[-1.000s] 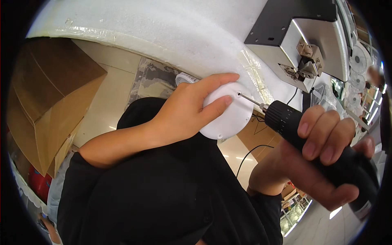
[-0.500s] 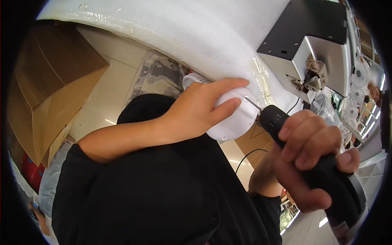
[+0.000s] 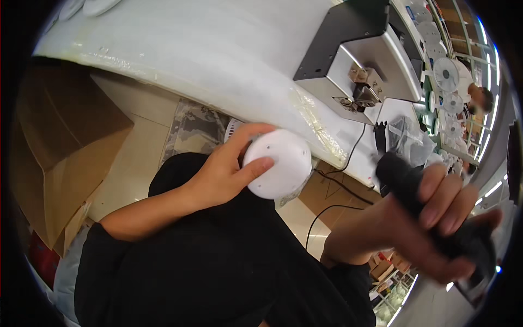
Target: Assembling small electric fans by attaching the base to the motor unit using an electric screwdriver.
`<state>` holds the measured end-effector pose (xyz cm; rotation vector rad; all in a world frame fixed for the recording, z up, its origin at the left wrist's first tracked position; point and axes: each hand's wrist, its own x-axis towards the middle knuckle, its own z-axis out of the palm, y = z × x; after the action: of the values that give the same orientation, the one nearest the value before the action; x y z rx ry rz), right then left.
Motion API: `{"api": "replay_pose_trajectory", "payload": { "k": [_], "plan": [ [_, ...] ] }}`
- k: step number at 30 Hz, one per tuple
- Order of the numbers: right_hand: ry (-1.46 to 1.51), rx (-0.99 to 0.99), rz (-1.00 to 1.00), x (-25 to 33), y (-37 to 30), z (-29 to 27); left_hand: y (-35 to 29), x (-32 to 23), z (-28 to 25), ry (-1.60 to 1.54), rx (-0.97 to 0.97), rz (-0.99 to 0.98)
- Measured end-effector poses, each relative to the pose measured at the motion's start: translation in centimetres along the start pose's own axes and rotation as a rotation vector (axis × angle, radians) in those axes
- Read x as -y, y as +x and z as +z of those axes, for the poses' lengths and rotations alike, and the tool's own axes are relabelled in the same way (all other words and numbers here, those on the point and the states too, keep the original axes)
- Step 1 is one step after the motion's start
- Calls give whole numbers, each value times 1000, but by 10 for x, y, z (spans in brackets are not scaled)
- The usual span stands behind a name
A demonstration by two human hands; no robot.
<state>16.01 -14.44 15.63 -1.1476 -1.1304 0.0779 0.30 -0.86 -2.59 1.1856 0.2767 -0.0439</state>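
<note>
My left hand grips a white round plastic base, its thumb pressed on the flat face and its fingers round the far edge. Small screw holes dot that face. Behind my fingers shows a bit of a white slotted part; whether it joins the base is hidden. My right hand is wrapped round a black electric screwdriver, held to the right, well apart from the base. Motion blurs the tool, and its bit cannot be made out.
On the white plastic-covered table stands a silver box-shaped machine with a black top. A clear plastic bag lies beyond it. Black cables hang below the edge. An open cardboard box stands left; another person is far right.
The screwdriver has left the screw hole and moved right, away from the base. My left hand has shifted left with the base, whose face now shows more fully. The view has turned too.
</note>
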Motion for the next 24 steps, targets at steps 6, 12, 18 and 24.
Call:
{"api": "replay_pose_trajectory", "payload": {
  "k": [6,12,18,24],
  "plan": [
    [-180,-244,-29,-29,19,-18,0,-8,3,199,2,126],
    [-17,-129,92,-37,21,-27,1,-19,2,148,-120,81],
    [66,-168,209,-10,3,1,19,-27,-1,229,40,-68],
    [-80,-107,23,-18,8,-18,18,-27,1,184,-29,-44]
  ]
}}
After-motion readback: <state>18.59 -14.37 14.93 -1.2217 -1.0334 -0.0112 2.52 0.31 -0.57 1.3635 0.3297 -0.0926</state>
